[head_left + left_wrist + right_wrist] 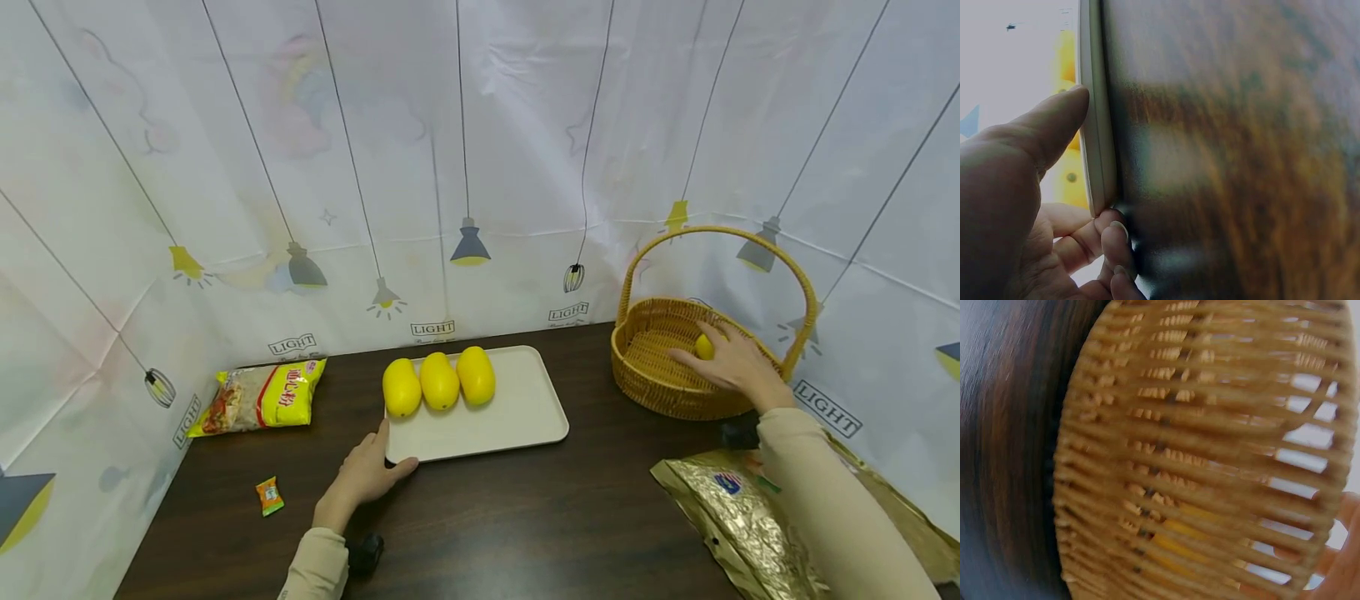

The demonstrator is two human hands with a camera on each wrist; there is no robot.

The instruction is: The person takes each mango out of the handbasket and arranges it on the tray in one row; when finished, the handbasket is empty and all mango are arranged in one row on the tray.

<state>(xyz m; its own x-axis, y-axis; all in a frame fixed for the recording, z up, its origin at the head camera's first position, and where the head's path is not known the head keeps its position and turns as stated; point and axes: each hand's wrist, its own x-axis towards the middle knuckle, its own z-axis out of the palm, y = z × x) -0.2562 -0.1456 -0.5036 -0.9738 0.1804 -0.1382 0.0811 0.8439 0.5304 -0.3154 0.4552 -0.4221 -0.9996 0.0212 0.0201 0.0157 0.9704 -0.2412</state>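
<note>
Three smooth yellow oval fruits [439,382] lie side by side at the left end of a white rectangular tray [517,417]. My left hand [367,474] grips the tray's near left corner. In the left wrist view its thumb [1063,119] presses the rim, with the other fingers curled at the corner. Over the wicker basket [637,379] is my right hand [731,360], thumb and fingers spread around another yellow fruit [704,347]. Through the weave in the right wrist view, that fruit [1188,540] shows inside the basket, partly hidden.
A yellow food packet [262,397] lies at the back left, and a small orange-green wrapped sweet [270,496] is nearer. A large gold foil bag [738,508] lies under my right forearm. The basket's tall handle [720,230] arches over its opening. A printed curtain [510,275] stands behind the table.
</note>
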